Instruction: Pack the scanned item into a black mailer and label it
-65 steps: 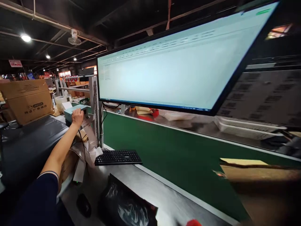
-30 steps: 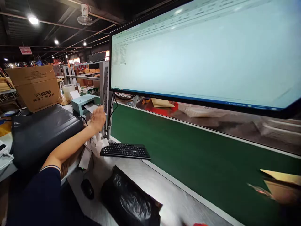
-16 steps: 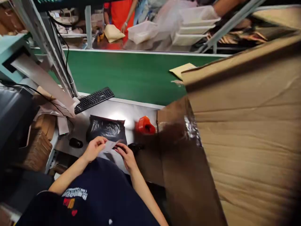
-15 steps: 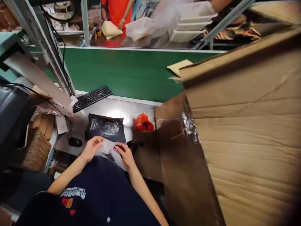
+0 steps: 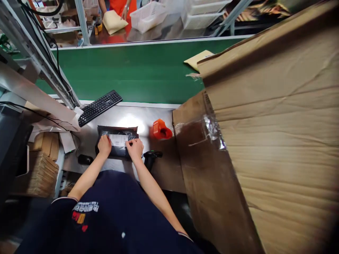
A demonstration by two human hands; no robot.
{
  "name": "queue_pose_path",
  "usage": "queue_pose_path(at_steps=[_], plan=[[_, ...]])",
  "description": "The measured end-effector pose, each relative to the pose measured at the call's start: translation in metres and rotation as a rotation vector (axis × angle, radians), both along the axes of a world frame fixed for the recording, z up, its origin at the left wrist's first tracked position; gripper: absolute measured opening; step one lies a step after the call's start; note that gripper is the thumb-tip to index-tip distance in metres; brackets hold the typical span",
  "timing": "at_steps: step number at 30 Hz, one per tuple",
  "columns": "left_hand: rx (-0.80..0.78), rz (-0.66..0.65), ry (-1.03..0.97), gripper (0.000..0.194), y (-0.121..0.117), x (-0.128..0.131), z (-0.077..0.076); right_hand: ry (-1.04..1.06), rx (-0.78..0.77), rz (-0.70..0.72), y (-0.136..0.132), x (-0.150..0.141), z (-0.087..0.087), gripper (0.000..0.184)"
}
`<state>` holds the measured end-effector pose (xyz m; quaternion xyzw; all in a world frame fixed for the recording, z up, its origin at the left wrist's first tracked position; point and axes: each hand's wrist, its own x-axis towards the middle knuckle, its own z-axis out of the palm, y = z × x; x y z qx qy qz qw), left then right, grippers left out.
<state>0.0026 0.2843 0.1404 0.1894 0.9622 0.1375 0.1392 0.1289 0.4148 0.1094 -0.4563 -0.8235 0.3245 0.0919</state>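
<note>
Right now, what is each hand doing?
Left hand: open, pressing the white label onto the black bag.
Right hand: open, pressing the label's other end.

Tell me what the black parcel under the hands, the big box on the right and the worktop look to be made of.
Black parcel: thin glossy plastic film, going by its wrinkles and glare; a white, likely paper label lies on it.
Big box: brown corrugated cardboard, matte, creased, with shiny clear tape.
Worktop: probably brushed metal, since it reflects the lamp softly.

One black bag (image 5: 118,141), one label (image 5: 118,140), one keyboard (image 5: 99,107), two white baskets (image 5: 148,16).
</note>
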Motion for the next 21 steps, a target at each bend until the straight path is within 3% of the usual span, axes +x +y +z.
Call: queue_pose_path(at_steps=[2, 4, 6, 9, 11, 14, 17, 19, 21], plan=[[-0.088, -0.046, 0.103, 0.029, 0.0, 0.001, -0.004, -0.087, 0.12, -0.005, -0.004, 0.001, -0.003, 0.026], [-0.083, -0.13, 0.211, 0.039, -0.002, 0.004, -0.01, -0.078, 0.244, 0.025, -0.009, 0.001, -0.007, 0.039], [-0.023, -0.327, 0.275, 0.049, -0.004, 0.007, -0.018, -0.018, 0.334, 0.198, -0.016, -0.002, -0.013, 0.05], [0.004, -0.637, 0.238, 0.056, -0.006, 0.013, -0.034, -0.028, 0.349, 0.522, -0.025, -0.008, -0.023, 0.057], [-0.019, -0.676, 0.201, 0.058, -0.01, 0.014, -0.042, -0.121, 0.325, 0.547, -0.026, -0.008, -0.029, 0.059], [-0.017, -0.56, 0.17, 0.063, -0.02, 0.013, -0.047, -0.224, 0.3, 0.438, -0.021, 0.0, -0.036, 0.065], [0.047, -0.359, 0.076, 0.067, -0.033, 0.014, -0.054, -0.174, 0.235, 0.378, -0.011, 0.015, -0.046, 0.07], [0.164, -0.162, -0.06, 0.07, -0.037, 0.014, -0.064, -0.056, 0.149, 0.297, 0.0, 0.022, -0.06, 0.081], [0.334, 0.096, -0.258, 0.076, -0.033, 0.008, -0.076, 0.089, 0.095, 0.061, 0.021, 0.023, -0.075, 0.098]])
